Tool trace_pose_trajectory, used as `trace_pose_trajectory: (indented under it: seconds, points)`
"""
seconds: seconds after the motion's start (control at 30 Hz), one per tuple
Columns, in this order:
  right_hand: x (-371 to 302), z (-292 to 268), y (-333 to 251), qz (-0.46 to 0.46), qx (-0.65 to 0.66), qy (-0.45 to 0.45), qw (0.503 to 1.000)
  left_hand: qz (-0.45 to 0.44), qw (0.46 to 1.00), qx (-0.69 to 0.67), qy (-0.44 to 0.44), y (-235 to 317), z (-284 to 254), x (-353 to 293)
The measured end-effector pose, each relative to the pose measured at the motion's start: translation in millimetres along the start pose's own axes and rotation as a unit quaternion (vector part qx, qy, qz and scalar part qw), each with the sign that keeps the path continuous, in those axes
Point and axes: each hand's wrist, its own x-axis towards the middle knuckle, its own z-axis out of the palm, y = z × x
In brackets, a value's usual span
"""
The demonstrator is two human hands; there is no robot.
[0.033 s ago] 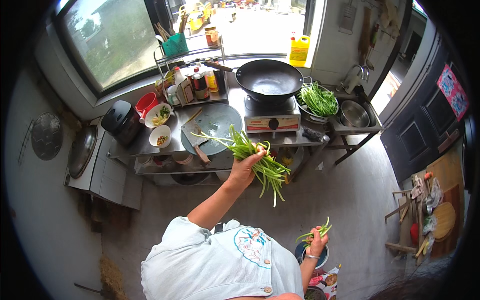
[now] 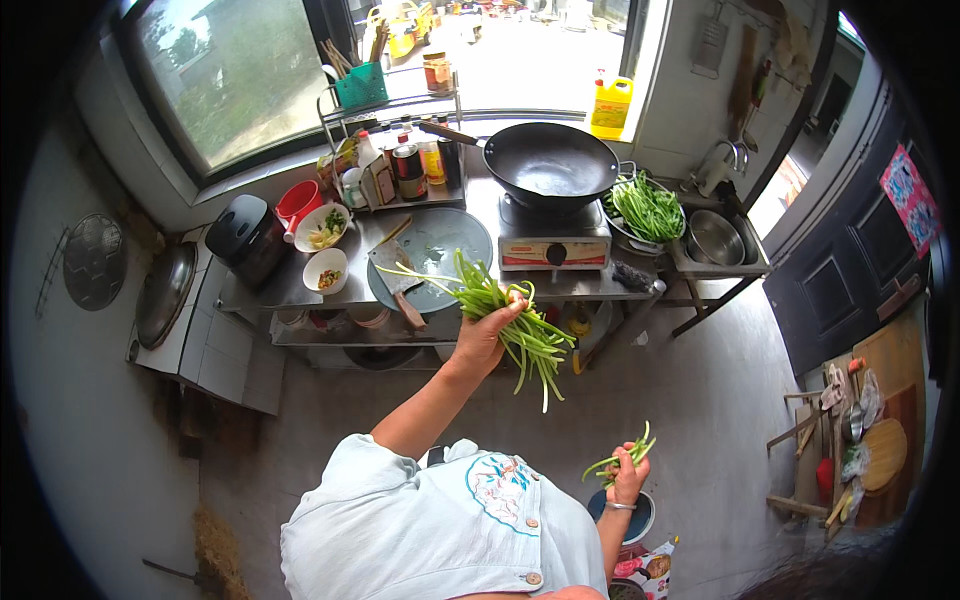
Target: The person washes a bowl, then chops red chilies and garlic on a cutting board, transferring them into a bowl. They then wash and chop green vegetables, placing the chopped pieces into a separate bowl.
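Note:
My left hand point(image 2: 483, 338) is stretched out over the front edge of the steel counter point(image 2: 560, 285) and grips a big bunch of long green stalks point(image 2: 510, 325), leafy ends hanging down. Low at my side, my right hand point(image 2: 626, 482) holds a small bunch of green stems point(image 2: 620, 458) above a blue bucket point(image 2: 640, 520). Just beyond the left hand lies a round cutting board point(image 2: 440, 240) with a cleaver point(image 2: 392, 270) on it.
A black wok point(image 2: 550, 160) sits on a gas stove point(image 2: 553, 240). To its right are a colander of greens point(image 2: 645, 205) and a metal basin point(image 2: 715, 237). Bowls point(image 2: 325, 270), a rice cooker point(image 2: 245, 235), bottles and a yellow jug point(image 2: 610, 105) stand behind.

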Motion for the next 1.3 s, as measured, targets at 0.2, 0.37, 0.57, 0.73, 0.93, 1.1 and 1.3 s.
trace_pose_trajectory:
  seconds: [0.2, 0.37, 0.57, 0.73, 0.93, 1.1, 1.3]
  points:
    - [65, 216, 11, 0.030, -0.049, -0.228, 0.972, 0.062, 0.994, 0.041, 0.079, 76, -88, 45]
    - [122, 352, 49, 0.108, -0.098, -0.308, 0.940, 0.074, 0.982, 0.121, 0.123, 127, -131, 81]
    - [196, 473, 136, 0.150, -0.150, -0.284, 0.935, 0.051, 0.932, 0.299, 0.198, 160, -153, 129]
    - [229, 523, 192, 0.111, -0.285, -0.251, 0.919, 0.051, 0.889, 0.411, 0.197, 163, -182, 166]
    - [244, 532, 219, -0.056, -0.376, -0.341, 0.860, 0.037, 0.884, 0.401, 0.235, 157, -200, 194]
    - [240, 523, 216, -0.224, -0.428, -0.357, 0.800, 0.008, 0.882, 0.423, 0.206, 157, -221, 208]
    - [224, 510, 181, -0.357, -0.458, -0.398, 0.710, -0.010, 0.892, 0.412, 0.187, 168, -241, 214]
